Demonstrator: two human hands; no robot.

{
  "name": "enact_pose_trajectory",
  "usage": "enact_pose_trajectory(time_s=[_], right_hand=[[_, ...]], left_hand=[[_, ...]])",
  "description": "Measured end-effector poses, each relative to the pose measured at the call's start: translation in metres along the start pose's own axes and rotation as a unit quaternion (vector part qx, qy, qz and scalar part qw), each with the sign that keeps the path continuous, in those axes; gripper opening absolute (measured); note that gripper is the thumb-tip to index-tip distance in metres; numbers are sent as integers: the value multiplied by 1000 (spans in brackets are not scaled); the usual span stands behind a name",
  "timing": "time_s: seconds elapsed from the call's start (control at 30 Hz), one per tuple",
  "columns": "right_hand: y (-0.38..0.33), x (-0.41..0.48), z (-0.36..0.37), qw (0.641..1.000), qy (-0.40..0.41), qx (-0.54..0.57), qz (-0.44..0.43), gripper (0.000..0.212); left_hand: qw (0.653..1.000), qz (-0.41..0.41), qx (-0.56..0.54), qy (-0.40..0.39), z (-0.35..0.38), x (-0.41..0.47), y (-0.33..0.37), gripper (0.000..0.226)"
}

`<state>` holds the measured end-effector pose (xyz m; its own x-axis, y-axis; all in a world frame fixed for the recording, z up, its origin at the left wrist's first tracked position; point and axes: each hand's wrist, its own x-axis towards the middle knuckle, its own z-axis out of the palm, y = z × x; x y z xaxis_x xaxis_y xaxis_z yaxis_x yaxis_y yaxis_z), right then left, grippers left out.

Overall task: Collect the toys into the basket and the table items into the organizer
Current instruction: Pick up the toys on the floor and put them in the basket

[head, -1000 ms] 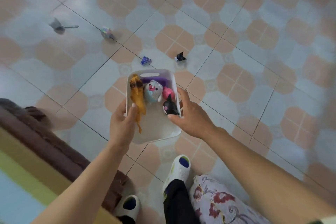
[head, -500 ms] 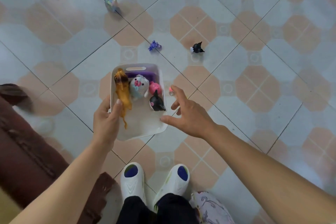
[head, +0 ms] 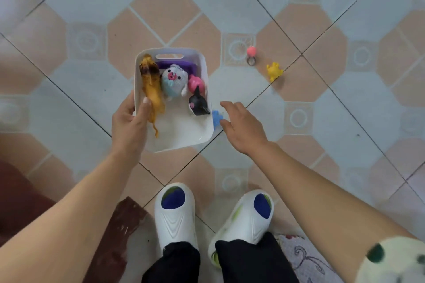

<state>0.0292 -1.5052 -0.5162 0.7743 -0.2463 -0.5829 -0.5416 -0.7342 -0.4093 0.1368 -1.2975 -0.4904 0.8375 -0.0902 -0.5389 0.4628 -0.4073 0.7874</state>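
The white basket [head: 174, 131] is gripped at its left rim by the left hand [head: 128, 122], thumb inside against a long yellow toy [head: 150, 82]; a pale plush [head: 173, 80], a pink toy [head: 195, 82] and a black figure [head: 197, 104] are also held in it. Just beside its right wall a small blue toy [head: 216, 118] is seen on the tiled floor [head: 322, 122], with the right hand [head: 243, 126] spread loosely and empty next to it. Further right on the floor, a pink ring toy [head: 251, 53] and a yellow figure [head: 274, 71] are left near each other.

Glossy white plastic basket [head: 204, 131], fuzzy knitted plush [head: 173, 81], smooth glazed floor tiles [head: 322, 122]

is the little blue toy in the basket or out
Out: the blue toy lies on the floor against the white basket outer wall, by the right hand.
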Motion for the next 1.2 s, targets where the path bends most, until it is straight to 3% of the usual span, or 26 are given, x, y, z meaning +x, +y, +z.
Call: enact_pose_trajectory(time_s=[0.23,0.47,0.57,0.67,0.73,0.8,0.9,1.0,1.2], right_hand=[[11,46,64,985,-33,-168,-7,61],[17,61,69,996,4,-87,10,41],[10,56,28,996,69,52,23,35],[-12,42,-36,962,96,249,61,34],[-27,27,-81,940,93,322,60,43],[-43,6,-124,945,85,312,53,50],[-66,-25,-187,950,99,294,29,36],[-89,-67,-253,955,101,277,-26,37],[-123,-141,-326,973,47,194,-116,26]], left_hand=[[1000,0,3,10,-2,23,-41,35],[1000,1,-9,24,-5,28,-35,34],[1000,-2,-20,24,-5,19,-18,35],[999,-8,-43,27,-1,2,12,35],[998,-5,-51,25,3,-11,38,33],[998,-6,-58,24,6,-25,67,32],[998,5,-60,30,10,-45,113,30],[997,8,-74,35,14,-71,166,28],[993,26,-103,44,36,-122,253,24]])
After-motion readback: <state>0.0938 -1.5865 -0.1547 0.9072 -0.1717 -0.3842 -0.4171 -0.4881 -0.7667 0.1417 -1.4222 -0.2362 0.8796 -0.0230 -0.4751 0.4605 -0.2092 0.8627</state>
